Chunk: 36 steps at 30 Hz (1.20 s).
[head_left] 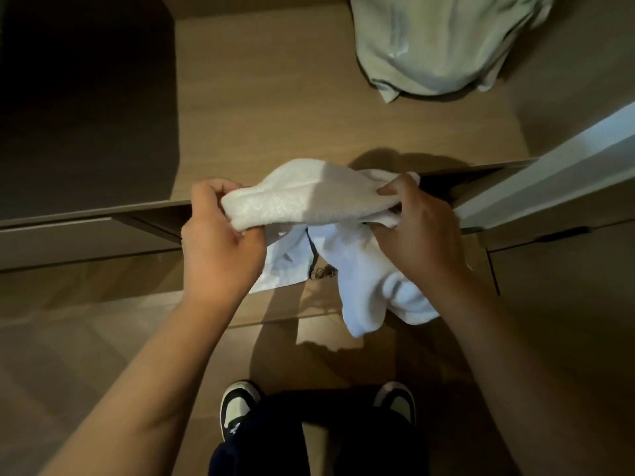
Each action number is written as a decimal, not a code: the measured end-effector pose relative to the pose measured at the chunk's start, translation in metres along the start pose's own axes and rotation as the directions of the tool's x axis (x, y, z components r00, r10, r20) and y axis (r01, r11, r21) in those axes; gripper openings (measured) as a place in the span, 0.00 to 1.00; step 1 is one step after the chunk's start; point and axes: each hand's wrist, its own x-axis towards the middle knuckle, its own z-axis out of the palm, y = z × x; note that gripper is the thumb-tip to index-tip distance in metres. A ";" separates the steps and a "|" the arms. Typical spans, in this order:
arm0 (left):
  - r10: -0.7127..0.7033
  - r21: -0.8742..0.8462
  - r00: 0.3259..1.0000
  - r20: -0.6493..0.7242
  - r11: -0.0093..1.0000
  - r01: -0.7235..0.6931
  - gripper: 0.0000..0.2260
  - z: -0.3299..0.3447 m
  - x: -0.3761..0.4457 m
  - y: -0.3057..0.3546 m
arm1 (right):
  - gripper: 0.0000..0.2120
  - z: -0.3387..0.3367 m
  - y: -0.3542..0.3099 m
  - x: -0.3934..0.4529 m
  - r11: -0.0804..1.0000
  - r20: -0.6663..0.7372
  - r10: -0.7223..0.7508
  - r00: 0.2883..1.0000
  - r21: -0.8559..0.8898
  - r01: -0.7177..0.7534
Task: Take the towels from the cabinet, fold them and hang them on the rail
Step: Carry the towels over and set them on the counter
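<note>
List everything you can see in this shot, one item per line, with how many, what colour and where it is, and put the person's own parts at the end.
white towel: one, white, bunched and held in the air in front of the cabinet shelf, a loose end hanging down at the right.
pale cloth bundle: one, pale greenish grey, at the back right of the shelf.
cabinet shelf: one, light wood, upper centre.
cabinet door: one, white edge, open at the right.
floor: wood-look, tan, below.
shoes: two, black and white, bottom centre.
trousers: dark, bottom centre.
left hand: one, grips the towel's left end.
right hand: one, pinches the towel's right end.
</note>
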 end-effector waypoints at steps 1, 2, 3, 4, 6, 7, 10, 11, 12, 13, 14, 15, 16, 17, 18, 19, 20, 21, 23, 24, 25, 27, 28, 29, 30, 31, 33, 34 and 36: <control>0.009 -0.021 1.000 0.004 1.000 -0.009 0.16 -0.012 0.001 0.015 | 0.16 -0.017 -0.008 0.005 1.000 -0.014 -0.002 1.000 -0.010 0.002; 0.016 -0.028 1.000 0.011 0.999 -0.016 0.19 -0.025 0.001 0.030 | 0.16 -0.033 -0.015 0.010 1.000 -0.027 -0.008 1.000 -0.021 0.008; 0.024 -0.023 1.000 0.017 0.999 -0.023 0.20 -0.038 0.002 0.044 | 0.15 -0.049 -0.023 0.015 0.999 -0.035 -0.016 0.999 -0.034 0.015; 0.031 -0.007 0.999 0.021 0.999 -0.031 0.21 -0.051 0.003 0.057 | 0.15 -0.065 -0.031 0.020 0.998 -0.037 -0.022 0.999 -0.052 0.020; 0.042 0.028 0.999 0.022 0.999 -0.043 0.19 -0.078 0.005 0.081 | 0.15 -0.096 -0.050 0.030 0.996 -0.034 -0.043 0.999 -0.083 0.040; 0.048 0.035 0.999 0.025 0.998 -0.049 0.18 -0.092 0.006 0.092 | 0.16 -0.111 -0.060 0.034 0.994 -0.032 -0.059 0.998 -0.089 0.056; 0.062 0.047 0.996 0.064 0.997 -0.065 0.15 -0.136 0.008 0.123 | 0.15 -0.155 -0.090 0.046 0.991 -0.030 -0.100 0.995 -0.097 0.097; 0.064 0.045 0.995 0.080 0.997 -0.068 0.14 -0.150 0.008 0.133 | 0.14 -0.170 -0.100 0.050 0.990 -0.032 -0.101 0.994 -0.099 0.097; 0.075 0.040 0.992 0.099 0.996 -0.079 0.14 -0.166 0.009 0.143 | 0.14 -0.186 -0.111 0.053 0.991 -0.032 -0.093 0.995 -0.097 0.089; 0.094 0.033 0.989 0.117 0.995 -0.099 0.14 -0.181 0.010 0.154 | 0.15 -0.201 -0.122 0.055 0.992 -0.034 -0.089 0.995 -0.095 0.085; 0.111 0.024 0.985 0.131 0.993 -0.115 0.14 -0.196 0.011 0.165 | 0.15 -0.216 -0.134 0.056 0.992 -0.040 -0.091 0.995 -0.093 0.087; 0.126 0.014 0.982 0.139 0.992 -0.129 0.14 -0.211 0.012 0.175 | 0.15 -0.231 -0.148 0.057 0.993 -0.049 -0.087 0.995 -0.088 0.082; 0.134 0.000 0.980 0.144 0.991 -0.136 0.14 -0.226 0.012 0.185 | 0.15 -0.247 -0.162 0.057 0.994 -0.060 -0.080 0.995 -0.082 0.075; 0.141 -0.014 0.980 0.144 0.990 -0.140 0.13 -0.240 0.013 0.195 | 0.15 -0.262 -0.176 0.058 0.994 -0.070 -0.080 0.994 -0.075 0.075; 0.147 -0.029 0.978 0.149 0.989 -0.144 0.13 -0.255 0.015 0.204 | 0.15 -0.277 -0.190 0.059 0.994 -0.082 -0.085 0.993 -0.072 0.079; 0.155 -0.048 0.974 0.163 0.988 -0.149 0.14 -0.269 0.016 0.213 | 0.15 -0.292 -0.204 0.059 0.995 -0.097 -0.083 0.992 -0.071 0.076; 0.162 -0.073 0.969 0.185 0.986 -0.151 0.15 -0.283 0.017 0.221 | 0.16 -0.306 -0.217 0.060 0.995 -0.114 -0.074 0.991 -0.069 0.067; 0.169 -0.099 0.962 0.214 0.984 -0.151 0.17 -0.297 0.018 0.229 | 0.16 -0.320 -0.230 0.060 0.995 -0.137 -0.074 0.988 -0.071 0.065; 0.220 -0.143 0.932 0.289 0.972 -0.185 0.21 -0.325 0.021 0.244 | 0.16 -0.347 -0.257 0.062 0.994 -0.196 -0.077 0.978 -0.089 0.061; 0.267 -0.158 0.904 0.335 0.961 -0.225 0.23 -0.337 0.023 0.251 | 0.16 -0.360 -0.270 0.063 0.996 -0.204 -0.049 0.978 -0.089 0.032; 0.317 -0.169 0.870 0.378 0.947 -0.272 0.27 -0.349 0.024 0.258 | 0.16 -0.371 -0.281 0.065 0.996 -0.180 -0.016 0.984 -0.088 0.000; 0.403 -0.176 0.808 0.429 0.915 -0.363 0.34 -0.371 0.026 0.272 | 0.16 -0.392 -0.304 0.069 0.993 -0.160 -0.056 0.986 -0.115 0.037; 0.435 -0.178 0.786 0.439 0.900 -0.398 0.38 -0.377 0.030 0.279 | 0.16 -0.401 -0.315 0.073 0.985 -0.182 -0.121 0.976 -0.144 0.095; 0.453 -0.177 0.772 0.445 0.890 -0.420 0.42 -0.380 0.033 0.286 | 0.16 -0.406 -0.324 0.075 0.972 -0.194 -0.185 0.963 -0.178 0.150; 0.474 -0.164 0.764 0.438 0.877 -0.451 0.45 -0.386 0.036 0.294 | 0.18 -0.412 -0.336 0.079 0.955 -0.191 -0.249 0.949 -0.214 0.207; 0.490 -0.140 0.759 0.429 0.866 -0.480 0.47 -0.391 0.039 0.302 | 0.20 -0.417 -0.346 0.083 0.933 -0.170 -0.307 0.936 -0.247 0.262; 0.532 -0.098 0.744 0.405 0.834 -0.543 0.50 -0.397 0.044 0.318 | 0.25 -0.427 -0.367 0.093 0.889 -0.123 -0.392 0.912 -0.306 0.341; 0.551 -0.084 0.736 0.392 0.818 -0.568 0.50 -0.399 0.048 0.324 | 0.27 -0.433 -0.376 0.098 0.871 -0.109 -0.423 0.899 -0.323 0.371; 0.571 -0.062 0.741 0.353 0.805 -0.590 0.49 -0.404 0.058 0.336 | 0.28 -0.446 -0.391 0.111 0.834 -0.105 -0.495 0.862 -0.333 0.439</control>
